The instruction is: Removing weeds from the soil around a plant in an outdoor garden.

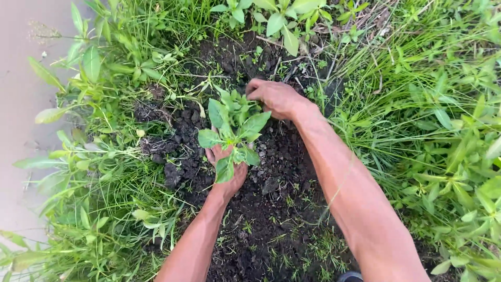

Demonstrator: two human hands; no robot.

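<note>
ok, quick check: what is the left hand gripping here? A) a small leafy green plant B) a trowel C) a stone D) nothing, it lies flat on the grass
A: the left hand is closed around the base of the small leafy plant, whose leaves rise above the fingers over the dark soil, while the right hand presses into the earth just behind it.

Green seedling (233,125), dark black soil (271,209), bright green grass (417,104).
</note>
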